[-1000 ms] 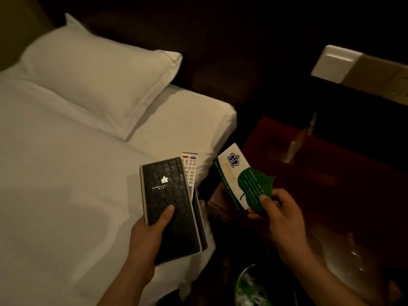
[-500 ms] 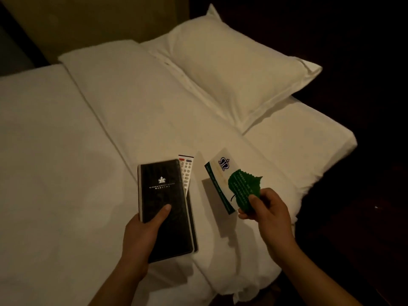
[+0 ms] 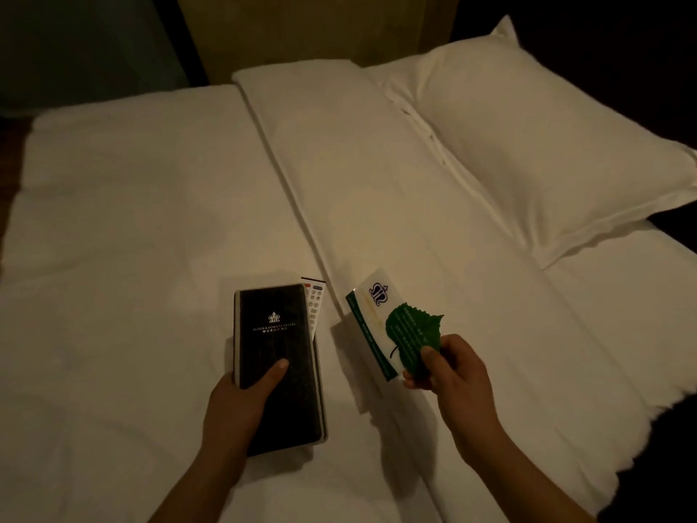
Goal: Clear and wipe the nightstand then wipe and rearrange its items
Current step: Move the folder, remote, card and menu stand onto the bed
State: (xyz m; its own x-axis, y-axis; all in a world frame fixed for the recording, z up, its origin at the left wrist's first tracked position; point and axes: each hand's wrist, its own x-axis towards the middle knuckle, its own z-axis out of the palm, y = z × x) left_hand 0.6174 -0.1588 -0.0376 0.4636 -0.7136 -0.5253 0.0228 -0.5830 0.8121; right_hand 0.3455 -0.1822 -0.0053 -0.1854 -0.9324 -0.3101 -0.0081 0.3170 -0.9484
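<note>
Over a white-sheeted bed [image 3: 151, 228], the left hand [image 3: 241, 405] grips a tall black textured hotel folder [image 3: 277, 364], thumb pressed flat on its cover and the other fingers hidden beneath. A white remote control with grey buttons [image 3: 315, 307] is stacked under the folder, only its top end showing past the folder's upper right edge. The right hand [image 3: 452, 375] is closed on a white card with a dark crest and green border [image 3: 371, 322] together with a green leaf-shaped card [image 3: 413, 335], thumb on top of the leaf. A white pillow [image 3: 547, 145] lies at upper right. No container is visible.
</note>
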